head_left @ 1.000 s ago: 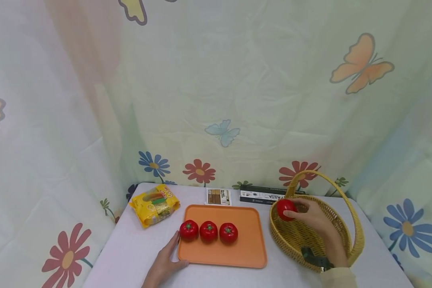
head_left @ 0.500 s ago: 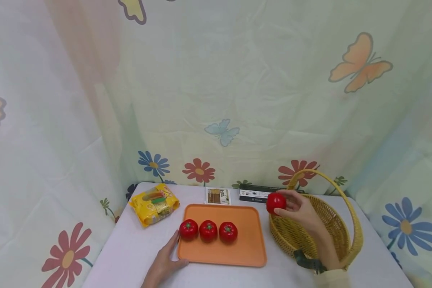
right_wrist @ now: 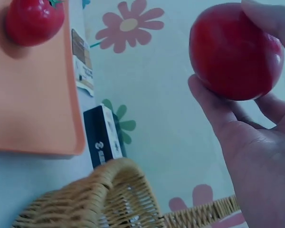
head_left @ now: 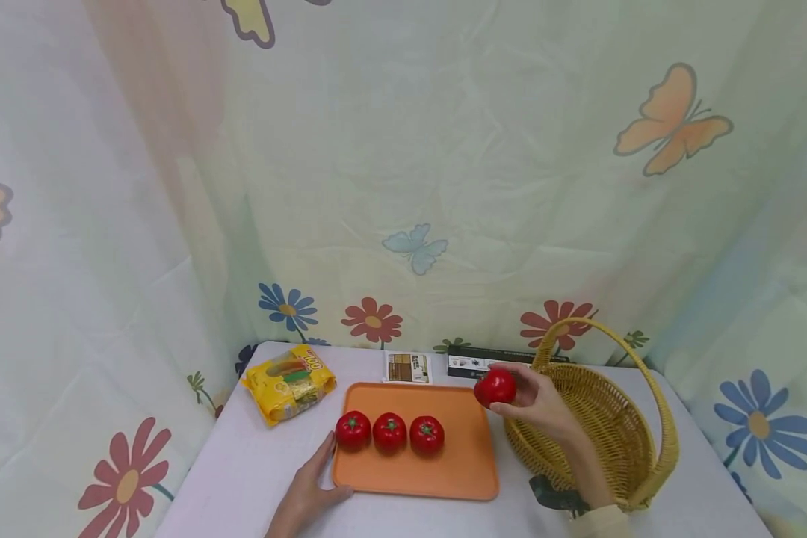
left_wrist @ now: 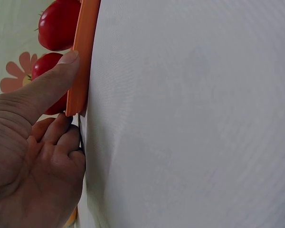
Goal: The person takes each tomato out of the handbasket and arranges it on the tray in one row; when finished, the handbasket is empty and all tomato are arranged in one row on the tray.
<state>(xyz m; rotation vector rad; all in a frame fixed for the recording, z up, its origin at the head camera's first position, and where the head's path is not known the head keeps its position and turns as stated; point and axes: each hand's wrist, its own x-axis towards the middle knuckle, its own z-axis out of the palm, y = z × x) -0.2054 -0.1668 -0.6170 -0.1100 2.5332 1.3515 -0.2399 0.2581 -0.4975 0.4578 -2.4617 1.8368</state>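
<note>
My right hand grips a red tomato between thumb and fingers, raised above the tray's back right corner. In the right wrist view this tomato is held well above the basket. Three more tomatoes, the left one, the middle one and the right one, sit in a row on an orange tray. Around the tray's front left corner lies my left hand. The left wrist view has its thumb on the tray's rim and the fingers curled beside the corner.
To the right stands a yellow wicker basket with a tall handle. Behind the tray are a dark pasta box and a small brown-and-white packet. A yellow bread packet lies back left. Floral curtain encloses the white table.
My right hand has lifted the tomato out over the basket's left rim and carried it left to above the tray's corner. The left hand and the row of tomatoes have stayed put.
</note>
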